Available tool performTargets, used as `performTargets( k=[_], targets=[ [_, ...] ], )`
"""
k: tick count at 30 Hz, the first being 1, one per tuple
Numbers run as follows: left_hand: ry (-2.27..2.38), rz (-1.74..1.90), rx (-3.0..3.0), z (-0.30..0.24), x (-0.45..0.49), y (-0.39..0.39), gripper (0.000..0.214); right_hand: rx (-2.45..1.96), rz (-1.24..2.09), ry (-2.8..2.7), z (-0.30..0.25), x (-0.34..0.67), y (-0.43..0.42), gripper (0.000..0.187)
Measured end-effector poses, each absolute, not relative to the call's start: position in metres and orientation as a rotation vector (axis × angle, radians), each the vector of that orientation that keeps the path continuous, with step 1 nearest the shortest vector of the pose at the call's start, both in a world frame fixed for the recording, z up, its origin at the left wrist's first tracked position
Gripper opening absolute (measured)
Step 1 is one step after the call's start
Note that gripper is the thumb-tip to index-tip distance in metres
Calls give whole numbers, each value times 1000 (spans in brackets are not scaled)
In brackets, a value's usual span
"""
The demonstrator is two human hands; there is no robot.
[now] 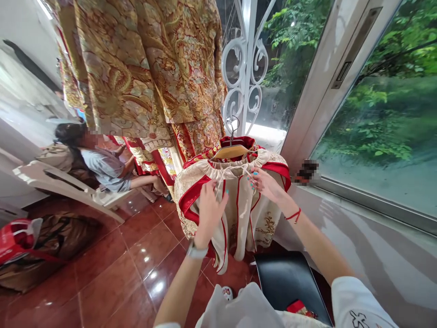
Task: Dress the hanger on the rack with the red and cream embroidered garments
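A cream and red embroidered garment (239, 214) hangs on a wooden hanger (231, 151) hooked to a white scrolled window grille (244, 68). My left hand (209, 212) lies on the garment's front near the gathered waistband, fingers curled into the cloth beside a red-trimmed edge. My right hand (263, 183) pinches the thin cream drawstring (246, 172) at the waistband; a red thread circles that wrist. A watch sits on my left wrist.
A large gold and red embroidered robe (146, 68) hangs at upper left. A person (99, 164) sits on a white plastic chair (68, 187) to the left. Bags (41, 246) lie on the red tiled floor. A black seat (290, 282) stands below the garment, and a window is at right.
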State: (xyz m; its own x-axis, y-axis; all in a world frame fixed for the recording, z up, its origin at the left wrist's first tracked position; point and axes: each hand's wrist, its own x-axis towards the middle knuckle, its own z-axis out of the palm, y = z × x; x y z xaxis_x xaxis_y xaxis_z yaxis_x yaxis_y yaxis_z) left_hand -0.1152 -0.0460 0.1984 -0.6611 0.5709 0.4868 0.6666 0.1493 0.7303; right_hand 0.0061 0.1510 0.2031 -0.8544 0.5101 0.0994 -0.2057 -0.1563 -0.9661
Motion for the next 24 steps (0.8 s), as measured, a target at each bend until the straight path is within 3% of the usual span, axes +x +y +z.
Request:
performTargets(
  k=[5, 12, 17, 22, 24],
  targets=[
    [-2298, -2087, -1043, 185, -107, 23, 22, -416, 1575, -1810, 201, -7, 145, 22],
    [-2076, -3219, -1208, 201, -142, -9, 31, -294, 1107, -2076, 208, 0, 168, 17],
    [-2071, -3457, -1024, 217, -165, -20, 25, -298, 966, -2049, 222, -7, 179, 12],
    [-2054, -3716, -843, 215, -160, -21, 7, -229, 880, -2397, 220, 17, 174, 27],
    [-2094, -3666, -990, 215, -157, -23, 18, -330, 731, -2447, 218, 27, 168, 27]
  ],
)
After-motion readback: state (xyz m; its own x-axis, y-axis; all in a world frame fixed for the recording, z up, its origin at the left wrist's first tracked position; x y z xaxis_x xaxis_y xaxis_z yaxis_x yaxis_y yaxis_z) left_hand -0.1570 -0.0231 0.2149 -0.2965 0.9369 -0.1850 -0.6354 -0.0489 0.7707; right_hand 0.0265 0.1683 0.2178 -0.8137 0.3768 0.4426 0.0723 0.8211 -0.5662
